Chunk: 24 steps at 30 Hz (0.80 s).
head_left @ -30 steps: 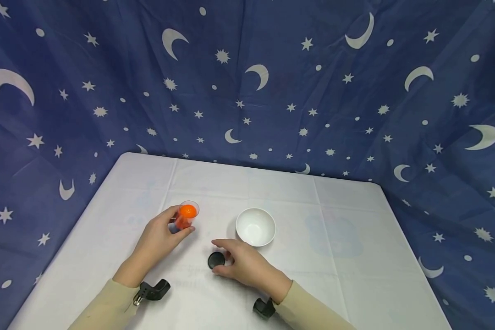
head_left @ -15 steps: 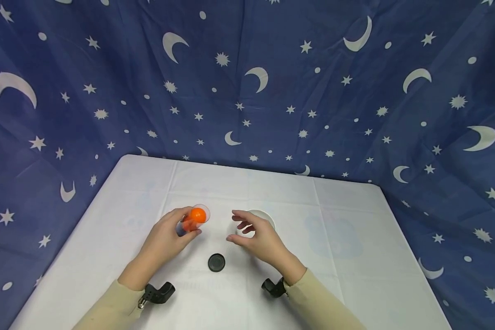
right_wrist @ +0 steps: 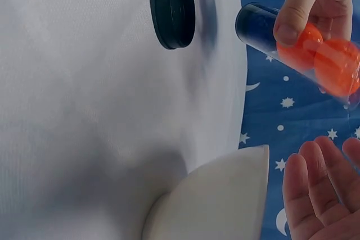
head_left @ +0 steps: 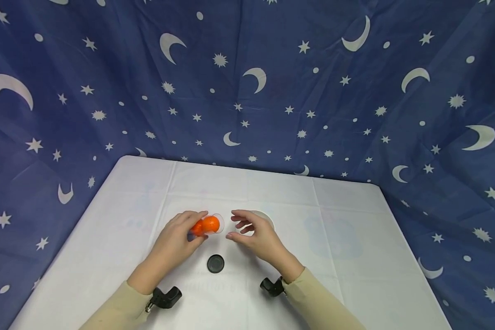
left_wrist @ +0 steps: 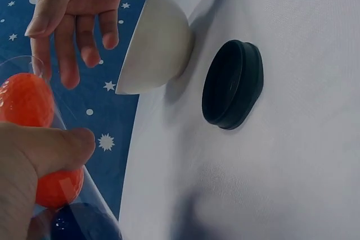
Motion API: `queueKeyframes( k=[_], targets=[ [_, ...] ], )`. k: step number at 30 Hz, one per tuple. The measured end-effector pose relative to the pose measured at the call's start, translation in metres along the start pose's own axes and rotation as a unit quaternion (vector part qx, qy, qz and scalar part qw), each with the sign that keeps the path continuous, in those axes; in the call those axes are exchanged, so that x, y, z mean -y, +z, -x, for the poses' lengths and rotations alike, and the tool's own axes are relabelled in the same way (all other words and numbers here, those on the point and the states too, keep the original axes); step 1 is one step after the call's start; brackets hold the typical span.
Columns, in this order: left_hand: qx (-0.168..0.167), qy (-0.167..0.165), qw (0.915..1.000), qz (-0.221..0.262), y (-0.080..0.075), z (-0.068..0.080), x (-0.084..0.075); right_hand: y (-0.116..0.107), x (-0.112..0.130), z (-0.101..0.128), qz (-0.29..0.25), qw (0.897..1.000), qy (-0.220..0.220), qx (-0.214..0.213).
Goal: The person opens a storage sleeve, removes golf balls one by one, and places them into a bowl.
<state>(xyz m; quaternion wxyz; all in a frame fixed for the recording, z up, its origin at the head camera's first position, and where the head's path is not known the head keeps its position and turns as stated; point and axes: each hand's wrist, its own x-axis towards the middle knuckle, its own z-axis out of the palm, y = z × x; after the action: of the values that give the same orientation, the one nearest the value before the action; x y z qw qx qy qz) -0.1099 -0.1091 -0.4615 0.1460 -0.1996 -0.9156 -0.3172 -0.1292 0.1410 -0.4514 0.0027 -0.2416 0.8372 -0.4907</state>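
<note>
Tube [head_left: 206,226] tips further over in our left hand [head_left: 174,239], now lying almost sideways with its two orange balls [head_left: 211,224] at the mouth, while our right hand [head_left: 253,233] stays cupped and empty above the white bowl [head_left: 268,218], so we reckon a pour is close.

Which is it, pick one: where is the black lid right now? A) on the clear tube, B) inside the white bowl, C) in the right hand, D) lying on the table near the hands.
D: the black lid lies alone on the table, the left hand holds the open tube.
</note>
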Motion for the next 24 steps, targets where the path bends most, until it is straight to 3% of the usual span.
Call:
queueKeyframes(
  k=[10,24],
  targets=[
    [0.001,0.024,0.9993,-0.027,0.0027,-0.0027,-0.0054,0.0051,0.003,-0.0018,-0.014,1.0,0.003,0.028],
    [-0.006,0.047,0.998,-0.041,0.0024,-0.0043,-0.0066,0.0085,0.001,-0.0019,-0.003,1.0,-0.002,0.026]
  ],
)
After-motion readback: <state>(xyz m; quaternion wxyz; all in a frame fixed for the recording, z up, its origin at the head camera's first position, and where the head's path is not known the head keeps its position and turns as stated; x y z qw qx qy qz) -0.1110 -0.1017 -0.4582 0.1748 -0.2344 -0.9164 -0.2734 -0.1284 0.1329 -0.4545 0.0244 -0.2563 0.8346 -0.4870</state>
